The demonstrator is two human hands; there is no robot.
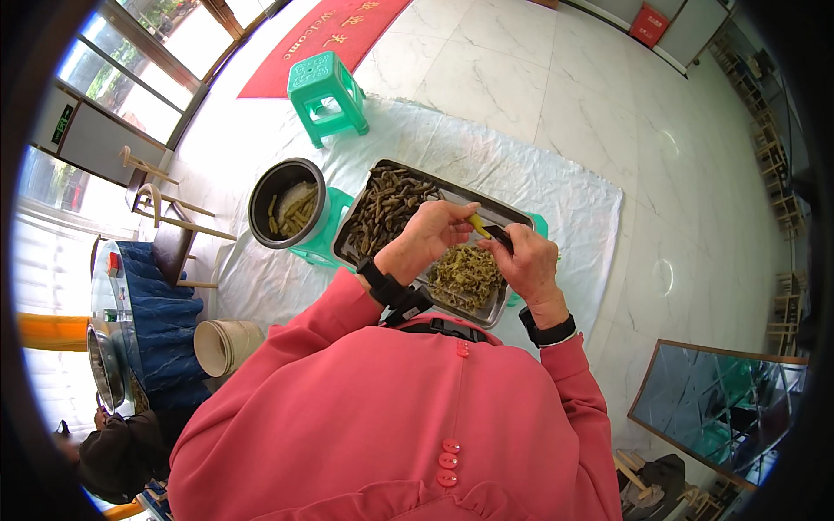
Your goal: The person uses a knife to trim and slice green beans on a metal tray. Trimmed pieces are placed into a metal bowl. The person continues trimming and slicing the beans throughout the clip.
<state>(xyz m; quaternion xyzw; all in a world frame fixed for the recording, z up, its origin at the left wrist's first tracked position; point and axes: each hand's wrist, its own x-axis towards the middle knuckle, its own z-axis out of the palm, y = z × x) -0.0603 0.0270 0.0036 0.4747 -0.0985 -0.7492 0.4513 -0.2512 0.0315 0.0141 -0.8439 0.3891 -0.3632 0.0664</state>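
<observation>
My left hand (435, 229) pinches a slim yellow-green peeled root or shoot (480, 225) over a rectangular metal tray (470, 197). Held in my right hand (531, 260) is a small dark hand tool (500, 236), apparently a knife, with its flat end against the yellow piece. Brown unpeeled roots or shoots (391, 202) are heaped in the tray's left part. Below my hands, pale green-brown peelings (466, 277) form a pile at the tray's near right. To the left, a dark pot (255, 207) contains several peeled yellowish pieces (296, 218).
Green plastic stools (332, 211) support the pot and tray; another green stool (326, 98) stands farther off. A white sheet (560, 179) covers the tiled floor. Stacked buckets (225, 348), a blue-draped table (159, 325) and a dark-clothed person (124, 449) are at left.
</observation>
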